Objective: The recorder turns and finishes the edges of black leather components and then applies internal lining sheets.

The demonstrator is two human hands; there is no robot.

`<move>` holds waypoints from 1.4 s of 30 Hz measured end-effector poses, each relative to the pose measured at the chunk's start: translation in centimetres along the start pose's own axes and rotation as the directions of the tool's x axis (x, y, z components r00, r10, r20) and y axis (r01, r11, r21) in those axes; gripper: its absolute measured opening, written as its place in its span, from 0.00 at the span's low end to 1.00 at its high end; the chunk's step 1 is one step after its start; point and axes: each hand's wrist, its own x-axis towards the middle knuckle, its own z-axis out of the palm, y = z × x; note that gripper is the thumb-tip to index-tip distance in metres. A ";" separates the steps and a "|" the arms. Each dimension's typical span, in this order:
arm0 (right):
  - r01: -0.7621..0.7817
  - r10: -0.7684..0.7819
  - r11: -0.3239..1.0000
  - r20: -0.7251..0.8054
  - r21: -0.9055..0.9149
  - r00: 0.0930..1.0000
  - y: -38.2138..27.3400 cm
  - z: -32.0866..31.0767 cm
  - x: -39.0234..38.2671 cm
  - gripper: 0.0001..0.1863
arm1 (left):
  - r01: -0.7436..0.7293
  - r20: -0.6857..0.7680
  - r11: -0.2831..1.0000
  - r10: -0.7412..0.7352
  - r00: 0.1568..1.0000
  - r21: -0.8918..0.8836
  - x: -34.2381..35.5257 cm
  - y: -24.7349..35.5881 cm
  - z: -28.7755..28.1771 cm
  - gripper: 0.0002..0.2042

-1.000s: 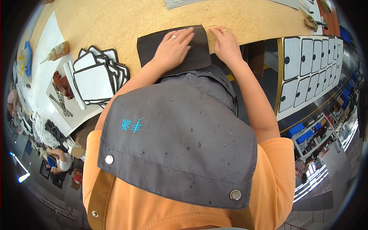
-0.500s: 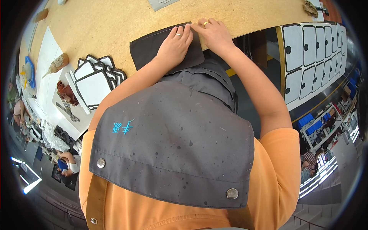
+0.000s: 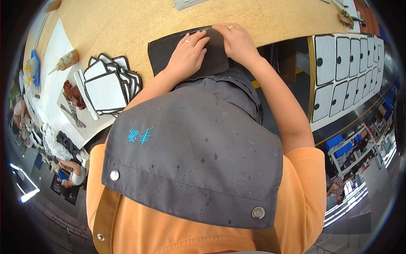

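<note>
A black rectangular sheet (image 3: 160,57) of leather-like material lies at the near edge of the tan board (image 3: 262,17). My left hand (image 3: 188,55) rests on it with fingers extended, fingertips by a pale line along the far edge. My right hand (image 3: 237,44) has curled fingers pinched on the sheet's far right corner. Below both hands is the grey apron (image 3: 190,156) that I wear.
At left are stacked black-edged white pieces (image 3: 105,91), a glue bottle (image 3: 65,61), rags (image 3: 74,93) and a blue container (image 3: 34,67). Rows of white panels (image 3: 323,63) stand on a board at right. Co-workers (image 3: 69,173) (image 3: 336,188) are in the background.
My right hand has moved left from beside the sheet onto its far right corner. My left hand has shifted slightly left, still on the sheet.
</note>
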 end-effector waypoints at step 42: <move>0.474 -0.218 0.755 0.508 -0.453 0.833 -11.1 8.5 6.1 0.27 | 0.454 -0.280 0.890 -0.444 0.851 -0.031 -10.3 -6.9 -2.9 0.11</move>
